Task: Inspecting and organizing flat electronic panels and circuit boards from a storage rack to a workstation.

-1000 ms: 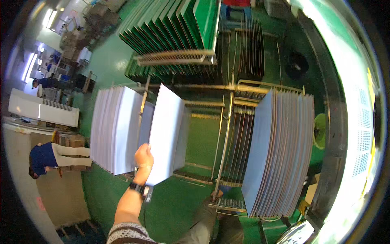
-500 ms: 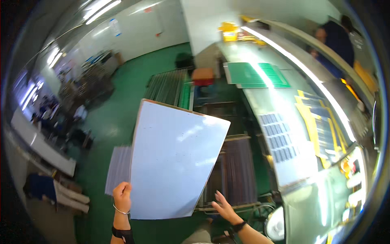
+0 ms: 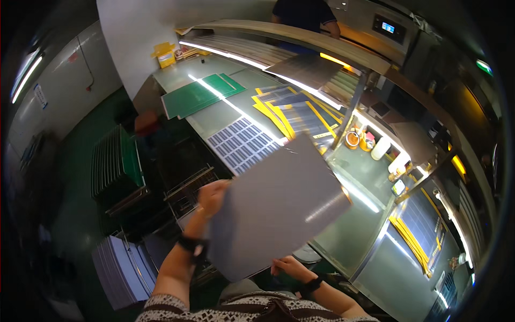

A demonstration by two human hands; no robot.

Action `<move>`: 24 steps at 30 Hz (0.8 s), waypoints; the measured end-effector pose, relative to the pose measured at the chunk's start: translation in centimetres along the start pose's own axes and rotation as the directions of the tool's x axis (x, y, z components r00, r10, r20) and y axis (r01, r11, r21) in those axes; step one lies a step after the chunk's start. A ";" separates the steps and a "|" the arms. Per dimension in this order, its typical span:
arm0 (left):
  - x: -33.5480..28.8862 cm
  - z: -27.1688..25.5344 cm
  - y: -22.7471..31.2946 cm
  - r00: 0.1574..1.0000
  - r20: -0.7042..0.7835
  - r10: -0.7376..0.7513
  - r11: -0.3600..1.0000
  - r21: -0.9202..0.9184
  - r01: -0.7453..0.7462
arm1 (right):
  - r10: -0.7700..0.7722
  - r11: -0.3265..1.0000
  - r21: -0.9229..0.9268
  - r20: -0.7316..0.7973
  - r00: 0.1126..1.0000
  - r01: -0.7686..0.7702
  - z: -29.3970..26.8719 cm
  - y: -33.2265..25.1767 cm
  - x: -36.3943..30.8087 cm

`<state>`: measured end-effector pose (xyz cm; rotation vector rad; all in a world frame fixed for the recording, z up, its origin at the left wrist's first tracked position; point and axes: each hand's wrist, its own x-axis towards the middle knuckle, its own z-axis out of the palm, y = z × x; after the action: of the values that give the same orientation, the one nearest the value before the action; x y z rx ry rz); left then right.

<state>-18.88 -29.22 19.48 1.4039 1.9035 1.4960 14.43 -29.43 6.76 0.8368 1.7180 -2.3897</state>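
Note:
A large flat grey sheet (image 3: 279, 209) is held tilted in front of my body, its far corner above the edge of the worktable. My left hand (image 3: 213, 197) is closed on its left edge, with the fingers partly hidden. At the near lower edge, my right hand (image 3: 292, 268) is closed around the rim near the corner. Just past the sheet, a printed sheet with rows of dark blocks (image 3: 244, 144) lies on the worktable (image 3: 346, 241).
Yellow-edged dark screens (image 3: 300, 115) and green boards (image 3: 201, 95) lie on the table. A lit shelf (image 3: 300, 35) runs above it, with bottles (image 3: 381, 149) beneath. Racks of green (image 3: 118, 161) and pale sheets (image 3: 123, 271) stand at left. Someone in dark clothes (image 3: 303, 12) is beyond the shelf.
The view has swung right toward the worktable. The sheet has come round with my left hand, and now looks grey rather than pale. My right hand, open before, has closed on its lower edge.

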 end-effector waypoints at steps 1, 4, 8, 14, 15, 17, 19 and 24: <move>1.9 4.1 1.2 0.994 0.108 -0.007 0.994 0.106 -0.005 | -0.052 0.970 0.238 -0.037 0.998 0.060 0.2 1.2 -1.7; 4.7 15.4 5.2 0.870 0.362 0.334 0.923 0.059 -0.379 | -0.068 0.862 0.451 -0.349 0.935 0.231 1.9 2.1 -4.6; 4.8 21.6 7.7 0.754 0.409 0.515 0.732 0.248 -0.634 | 0.021 0.603 0.689 -0.518 0.855 0.402 0.8 3.4 -5.1; 9.1 17.1 -12.3 0.983 -0.065 -0.173 0.798 0.575 0.179 | 0.288 0.274 0.817 -0.573 0.768 0.507 -5.3 9.7 -1.1; 9.4 15.5 -13.3 0.887 -0.091 -0.454 0.776 0.448 0.443 | 0.308 0.270 0.811 -0.584 0.751 0.519 -5.9 10.4 -1.6; 10.2 13.3 -15.9 0.599 -0.144 -0.788 0.532 0.333 0.779 | 0.344 0.277 0.795 -0.607 0.716 0.540 -7.0 10.2 -1.5; 10.4 13.5 -16.8 0.321 0.087 -0.943 0.332 0.283 0.900 | 0.371 0.279 0.789 -0.614 0.697 0.547 -8.4 10.6 -1.9; 7.8 14.5 -20.3 0.326 0.332 -0.885 0.349 0.010 0.937 | 0.472 0.700 0.710 -0.386 0.792 -0.072 -7.6 3.8 -1.4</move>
<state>-21.33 -14.02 -1.61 0.1903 1.7519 0.7537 19.93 -24.29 2.53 1.8844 0.6205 -2.6853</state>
